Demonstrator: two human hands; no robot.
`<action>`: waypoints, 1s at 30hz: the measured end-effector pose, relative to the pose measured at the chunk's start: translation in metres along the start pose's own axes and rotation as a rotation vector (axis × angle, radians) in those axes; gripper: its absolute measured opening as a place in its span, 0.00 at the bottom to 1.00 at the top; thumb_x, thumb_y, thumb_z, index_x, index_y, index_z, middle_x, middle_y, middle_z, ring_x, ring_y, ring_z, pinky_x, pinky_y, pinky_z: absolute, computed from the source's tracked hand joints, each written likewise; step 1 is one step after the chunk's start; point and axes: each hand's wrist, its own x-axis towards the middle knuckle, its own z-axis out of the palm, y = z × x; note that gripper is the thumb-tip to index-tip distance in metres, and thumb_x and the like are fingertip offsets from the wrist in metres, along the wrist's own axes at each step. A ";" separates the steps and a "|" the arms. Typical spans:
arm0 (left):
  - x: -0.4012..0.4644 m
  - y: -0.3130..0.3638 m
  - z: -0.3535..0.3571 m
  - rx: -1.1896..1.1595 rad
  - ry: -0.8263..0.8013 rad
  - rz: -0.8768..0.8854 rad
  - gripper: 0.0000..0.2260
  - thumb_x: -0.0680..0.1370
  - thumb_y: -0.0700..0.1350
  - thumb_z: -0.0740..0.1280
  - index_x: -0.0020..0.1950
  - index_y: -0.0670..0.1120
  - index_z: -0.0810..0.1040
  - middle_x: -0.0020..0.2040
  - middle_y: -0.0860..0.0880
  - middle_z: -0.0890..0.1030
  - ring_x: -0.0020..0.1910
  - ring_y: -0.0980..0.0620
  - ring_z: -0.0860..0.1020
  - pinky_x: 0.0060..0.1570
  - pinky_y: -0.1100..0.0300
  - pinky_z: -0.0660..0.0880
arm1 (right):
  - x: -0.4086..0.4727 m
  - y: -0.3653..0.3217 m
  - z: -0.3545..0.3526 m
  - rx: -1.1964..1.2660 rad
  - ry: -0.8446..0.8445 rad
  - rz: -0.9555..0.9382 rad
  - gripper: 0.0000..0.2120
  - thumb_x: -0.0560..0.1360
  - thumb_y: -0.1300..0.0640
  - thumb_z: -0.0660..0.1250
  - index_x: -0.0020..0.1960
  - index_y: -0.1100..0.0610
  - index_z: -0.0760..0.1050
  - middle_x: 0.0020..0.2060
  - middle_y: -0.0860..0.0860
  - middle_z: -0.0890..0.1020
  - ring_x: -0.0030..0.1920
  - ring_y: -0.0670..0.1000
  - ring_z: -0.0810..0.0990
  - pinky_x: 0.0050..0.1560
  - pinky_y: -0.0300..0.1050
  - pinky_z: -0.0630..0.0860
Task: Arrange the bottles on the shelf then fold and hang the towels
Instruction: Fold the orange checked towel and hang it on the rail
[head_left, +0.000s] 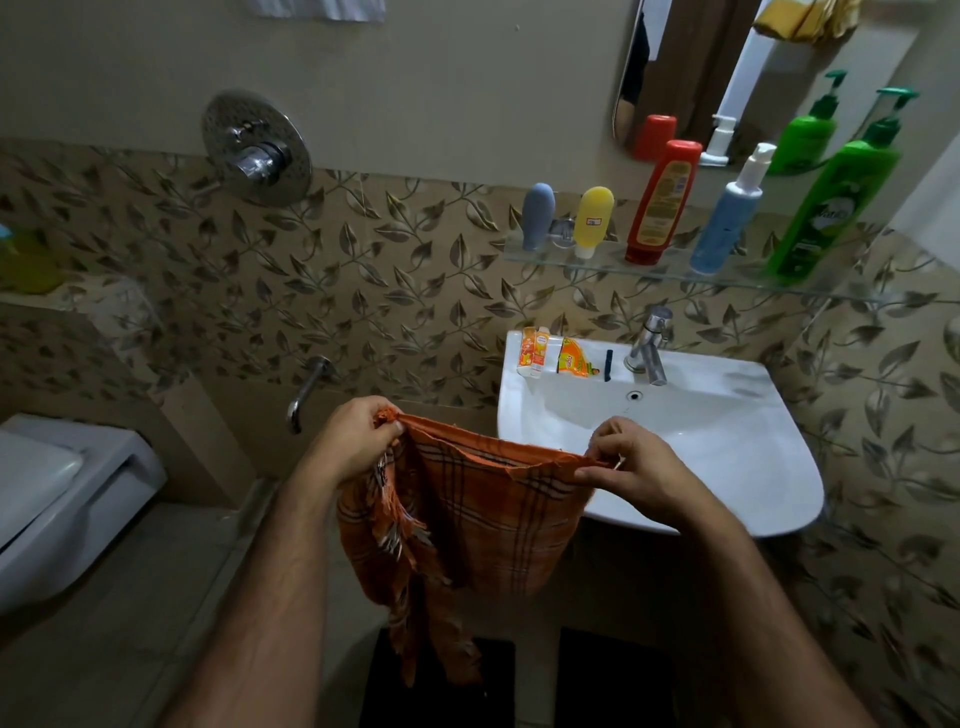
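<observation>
An orange plaid towel (467, 525) is held stretched between two hands in front of the white sink (727, 447), its top edge pinched at one corner by the left hand (358, 441) and at the other by the right hand (631, 467). Five bottles are lined up on the glass shelf (597, 262) above.
</observation>
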 end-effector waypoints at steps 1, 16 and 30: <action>-0.001 -0.002 -0.001 -0.002 -0.010 0.008 0.03 0.77 0.43 0.68 0.46 0.52 0.80 0.44 0.52 0.81 0.47 0.52 0.79 0.49 0.56 0.76 | 0.000 0.001 0.000 0.020 -0.015 0.008 0.08 0.72 0.52 0.75 0.37 0.44 0.79 0.44 0.46 0.79 0.47 0.47 0.79 0.47 0.43 0.76; -0.031 -0.049 0.016 -0.244 0.266 -0.198 0.12 0.73 0.40 0.73 0.55 0.37 0.82 0.50 0.42 0.83 0.49 0.49 0.80 0.48 0.62 0.70 | -0.002 -0.022 0.026 1.185 0.378 0.497 0.08 0.79 0.69 0.62 0.51 0.59 0.76 0.40 0.59 0.80 0.29 0.48 0.83 0.27 0.41 0.78; -0.051 -0.027 0.039 -0.277 0.228 -0.213 0.12 0.77 0.48 0.69 0.41 0.40 0.81 0.40 0.44 0.82 0.43 0.45 0.80 0.45 0.52 0.76 | -0.031 -0.027 0.028 1.135 0.012 0.351 0.18 0.75 0.77 0.56 0.56 0.64 0.80 0.48 0.61 0.85 0.48 0.58 0.86 0.46 0.50 0.84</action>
